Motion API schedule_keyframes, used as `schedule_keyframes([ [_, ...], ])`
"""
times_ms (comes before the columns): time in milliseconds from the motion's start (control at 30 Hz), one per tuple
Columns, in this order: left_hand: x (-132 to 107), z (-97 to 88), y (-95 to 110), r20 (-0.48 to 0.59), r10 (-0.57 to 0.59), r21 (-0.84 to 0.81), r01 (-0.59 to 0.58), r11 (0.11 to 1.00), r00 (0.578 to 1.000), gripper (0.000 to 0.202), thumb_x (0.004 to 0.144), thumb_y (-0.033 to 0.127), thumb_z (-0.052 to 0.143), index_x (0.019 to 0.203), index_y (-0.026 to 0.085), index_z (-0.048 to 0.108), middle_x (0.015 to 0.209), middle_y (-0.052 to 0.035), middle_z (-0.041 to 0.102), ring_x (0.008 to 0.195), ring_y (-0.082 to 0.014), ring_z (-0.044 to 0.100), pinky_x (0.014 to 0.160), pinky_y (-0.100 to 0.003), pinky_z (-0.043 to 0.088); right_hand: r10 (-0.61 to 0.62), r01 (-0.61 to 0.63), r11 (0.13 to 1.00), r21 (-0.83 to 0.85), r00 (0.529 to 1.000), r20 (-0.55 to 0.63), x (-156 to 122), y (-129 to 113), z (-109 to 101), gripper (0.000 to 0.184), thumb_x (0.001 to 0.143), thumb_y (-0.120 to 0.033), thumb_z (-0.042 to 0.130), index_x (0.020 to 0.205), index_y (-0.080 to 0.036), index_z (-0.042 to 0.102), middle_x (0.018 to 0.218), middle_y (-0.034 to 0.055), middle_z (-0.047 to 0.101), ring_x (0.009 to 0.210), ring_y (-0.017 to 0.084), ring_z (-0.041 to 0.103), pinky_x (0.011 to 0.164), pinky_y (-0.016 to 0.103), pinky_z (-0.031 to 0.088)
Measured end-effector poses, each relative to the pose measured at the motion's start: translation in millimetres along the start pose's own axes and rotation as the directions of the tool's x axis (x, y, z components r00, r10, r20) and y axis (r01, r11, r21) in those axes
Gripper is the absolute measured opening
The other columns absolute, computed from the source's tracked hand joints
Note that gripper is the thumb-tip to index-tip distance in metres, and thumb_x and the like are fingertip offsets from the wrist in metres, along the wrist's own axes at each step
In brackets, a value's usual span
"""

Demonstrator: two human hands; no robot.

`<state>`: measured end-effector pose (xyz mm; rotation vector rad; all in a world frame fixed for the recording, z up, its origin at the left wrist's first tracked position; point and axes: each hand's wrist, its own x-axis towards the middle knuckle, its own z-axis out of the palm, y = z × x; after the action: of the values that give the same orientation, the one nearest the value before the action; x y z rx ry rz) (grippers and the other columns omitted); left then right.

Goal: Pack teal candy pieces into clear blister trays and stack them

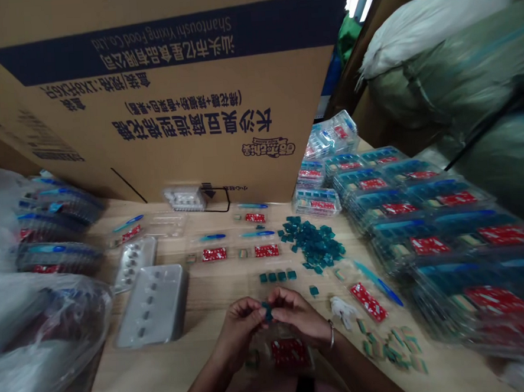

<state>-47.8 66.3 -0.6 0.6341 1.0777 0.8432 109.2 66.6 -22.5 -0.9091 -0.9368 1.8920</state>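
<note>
Between the fingertips of my left hand (243, 322) and my right hand (298, 315) is a small teal square piece (268, 311), pinched from both sides. Below my hands lies a clear plastic tray with a red patterned packet (290, 353) in it. Just beyond my fingers, several more teal squares (273, 276) sit in a row in the tray's upper part. A loose heap of teal squares (316, 245) spreads to the upper right, and one single square (313, 290) lies apart, nearer my right hand. A bracelet circles my right wrist.
Stacked filled trays (405, 211) line the right side. Grey-white empty trays (151, 309) stand left, near plastic-wrapped stacks (61, 255). A large cardboard box (184, 88) walls off the back. Small green-and-cream blocks (393, 347) and crumpled white material (343, 310) lie at right.
</note>
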Motion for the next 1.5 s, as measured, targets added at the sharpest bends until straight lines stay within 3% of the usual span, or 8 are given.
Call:
schedule_keyframes([
  [133, -3, 1.9, -8, 0.013, -0.035, -0.031, 0.036, 0.999, 0.999, 0.041, 0.046, 0.045, 0.082, 0.058, 0.014, 0.058, 0.051, 0.0022, 0.058, 0.045, -0.0065, 0.046, 0.047, -0.018, 0.031, -0.013, 0.013, 1.0, 0.004, 0.998, 0.066, -2, -1, 1, 0.032, 0.067, -0.038, 0.074, 0.08, -0.018, 0.053, 0.072, -0.0021, 0.059, 0.066, 0.012, 0.056, 0.066, 0.026, 0.042],
  [500, -19, 1.5, -5, 0.216, 0.163, 0.275, -0.22, 0.936, 0.963, 0.037, 0.067, 0.05, 0.066, 0.064, 0.017, 0.052, 0.061, 0.0017, 0.049, 0.057, -0.0102, 0.042, 0.055, -0.022, 0.035, -0.011, 0.024, 0.99, -0.138, 0.995, 0.096, -16, -9, 6, 0.043, 0.059, -0.05, 0.075, 0.065, -0.019, 0.045, 0.07, -0.0029, 0.052, 0.062, 0.009, 0.045, 0.058, 0.022, 0.035],
  [733, -15, 3.1, -5, 0.128, 0.366, 0.391, -0.386, 0.836, 0.922, 0.031, 0.073, 0.046, 0.058, 0.065, 0.017, 0.049, 0.062, 0.0006, 0.048, 0.06, -0.0115, 0.043, 0.055, -0.022, 0.036, -0.019, 0.016, 0.984, -0.178, 1.0, -0.014, -14, -8, 5, 0.039, 0.061, -0.047, 0.074, 0.067, -0.018, 0.049, 0.062, -0.005, 0.047, 0.056, 0.008, 0.039, 0.053, 0.021, 0.03],
  [900, -7, 0.0, 1, 0.083, 0.365, 0.252, -0.374, 0.893, 0.927, 0.028, 0.065, 0.036, 0.066, 0.06, 0.018, 0.045, 0.061, 0.0006, 0.052, 0.058, -0.0105, 0.047, 0.055, -0.022, 0.039, -0.037, 0.041, 0.978, -0.203, 0.999, 0.021, -4, -14, 3, 0.028, 0.067, -0.04, 0.067, 0.071, -0.018, 0.05, 0.062, -0.0048, 0.05, 0.056, 0.008, 0.044, 0.054, 0.021, 0.034],
  [1000, 15, -8.7, 6, -0.001, 0.365, 0.252, -0.353, 0.901, 0.931, 0.02, 0.062, 0.028, 0.064, 0.066, 0.018, 0.047, 0.059, 0.0029, 0.053, 0.053, -0.0086, 0.047, 0.052, -0.02, 0.038, -0.112, 0.096, 0.869, -0.485, 0.994, -0.005, 26, -25, 1, 0.013, 0.067, -0.025, 0.062, 0.069, -0.017, 0.052, 0.06, -0.0053, 0.049, 0.055, 0.008, 0.043, 0.052, 0.019, 0.034],
  [1100, 47, -18.9, 8, -0.036, 0.393, 0.425, -0.342, 0.838, 0.919, 0.014, 0.06, 0.022, 0.057, 0.072, 0.017, 0.051, 0.055, 0.005, 0.052, 0.048, -0.0085, 0.046, 0.048, -0.019, 0.037, -0.157, 0.07, 0.636, -0.769, 0.987, -0.04, 65, -30, -1, 0.006, 0.062, -0.012, 0.058, 0.064, -0.016, 0.055, 0.057, -0.0053, 0.052, 0.054, 0.008, 0.046, 0.051, 0.019, 0.035],
  [1267, 78, -26.7, 8, -0.003, 0.419, 0.603, -0.333, 0.725, 0.908, 0.018, 0.055, 0.009, 0.051, 0.069, 0.016, 0.061, 0.058, 0.0027, 0.059, 0.055, -0.0119, 0.054, 0.054, -0.021, 0.04, -0.189, 0.02, 0.464, -0.886, 0.979, -0.077, 102, -18, -9, 0.012, 0.055, -0.004, 0.059, 0.058, -0.017, 0.059, 0.054, -0.0035, 0.056, 0.053, 0.011, 0.05, 0.049, 0.02, 0.033],
  [1500, 77, -36.3, 12, 0.304, 0.516, 0.779, -0.52, 0.35, 0.801, 0.034, 0.064, 0.007, 0.055, 0.095, 0.019, 0.063, 0.079, -0.001, 0.058, 0.068, -0.0133, 0.055, 0.062, -0.023, 0.043, -0.237, 0.032, 0.343, -0.939, 0.97, -0.053, 101, -7, -14, 0.015, 0.063, -0.003, 0.056, 0.064, -0.017, 0.064, 0.063, 0.0013, 0.063, 0.062, 0.015, 0.056, 0.057, 0.023, 0.037],
])
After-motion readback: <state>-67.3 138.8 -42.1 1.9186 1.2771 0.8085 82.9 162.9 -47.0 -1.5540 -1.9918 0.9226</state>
